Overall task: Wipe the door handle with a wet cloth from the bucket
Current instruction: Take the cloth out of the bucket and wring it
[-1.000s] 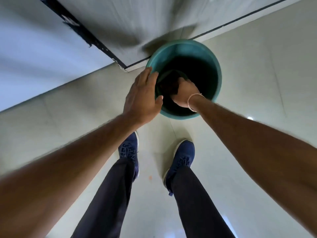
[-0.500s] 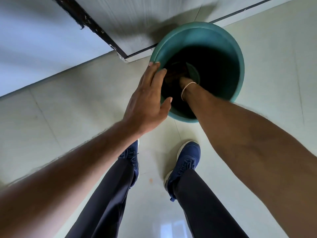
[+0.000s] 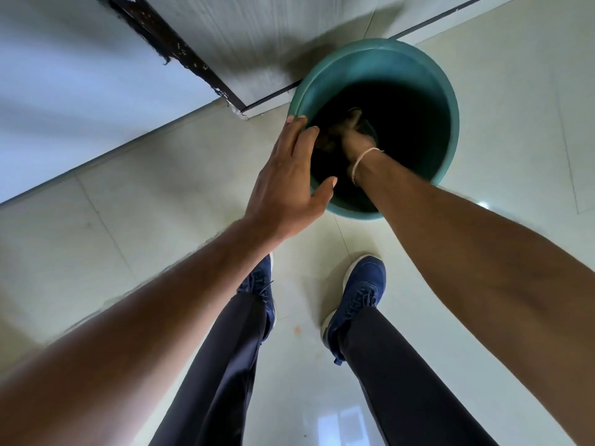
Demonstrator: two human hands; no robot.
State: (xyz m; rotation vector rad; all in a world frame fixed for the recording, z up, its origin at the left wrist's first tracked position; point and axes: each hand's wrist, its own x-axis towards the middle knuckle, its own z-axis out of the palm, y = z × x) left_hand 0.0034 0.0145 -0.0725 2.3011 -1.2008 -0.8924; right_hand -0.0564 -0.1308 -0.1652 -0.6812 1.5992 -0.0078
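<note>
A teal bucket (image 3: 370,64) stands on the tiled floor against the foot of a door. My right hand (image 3: 355,136) reaches deep inside it, wrist below the rim, fingers closed around a dark cloth (image 3: 325,141) that is mostly lost in the bucket's shadow. My left hand (image 3: 283,188) hovers at the bucket's near-left rim, fingers spread, one fingertip touching the rim and nothing held. The door handle is out of view.
A grey door panel (image 3: 257,33) with a chipped dark edge strip (image 3: 174,49) sits behind the bucket, and a pale wall (image 3: 64,91) runs along the left. My legs and blue shoes (image 3: 357,294) stand just in front of the bucket on glossy tiles.
My right hand has gone from above the rim down into the bucket with the cloth. The view has moved closer to the bucket. My left hand stays at the rim.
</note>
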